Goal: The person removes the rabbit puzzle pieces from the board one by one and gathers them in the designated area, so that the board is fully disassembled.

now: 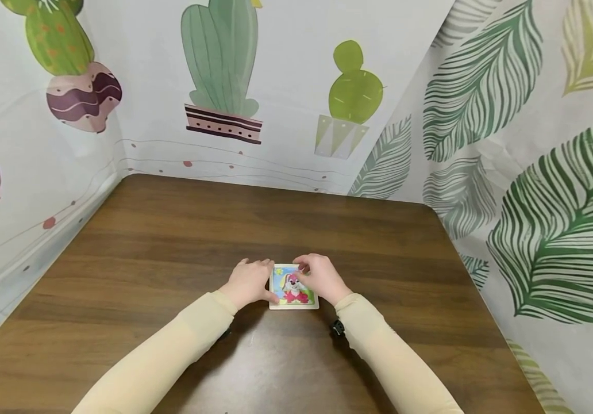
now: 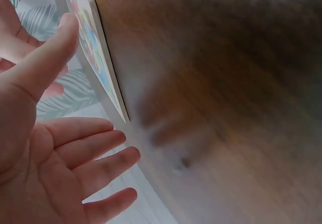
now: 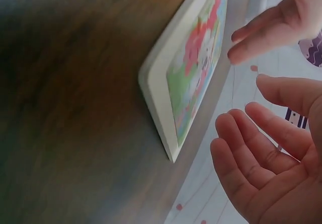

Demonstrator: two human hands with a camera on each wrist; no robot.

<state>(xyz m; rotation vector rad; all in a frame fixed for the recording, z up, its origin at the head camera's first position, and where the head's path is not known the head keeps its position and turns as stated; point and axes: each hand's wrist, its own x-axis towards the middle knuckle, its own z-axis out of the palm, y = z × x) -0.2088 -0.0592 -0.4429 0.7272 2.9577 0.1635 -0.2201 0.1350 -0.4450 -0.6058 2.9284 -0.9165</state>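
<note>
A small square picture board [image 1: 295, 298] with a pale frame lies flat on the wooden table. Its picture is a pink-and-white cartoon animal on blue and green. On its left side is my left hand [image 1: 247, 283], fingers spread and fairly straight, the thumb at the board's left edge. My right hand [image 1: 323, 279] hovers over the upper right part of the board, partly covering it. In the right wrist view, that hand [image 3: 276, 158] has loosely bent fingers, thumb and forefinger apart, and nothing shows between them. The left wrist view shows the left palm [image 2: 55, 148] bare.
The brown wooden table [image 1: 172, 230] stretches out around the board. Behind it and along both sides hang white wall cloths [image 1: 291, 75] printed with cacti and leaves. A dark wrist device [image 1: 337, 328] sits under the right sleeve.
</note>
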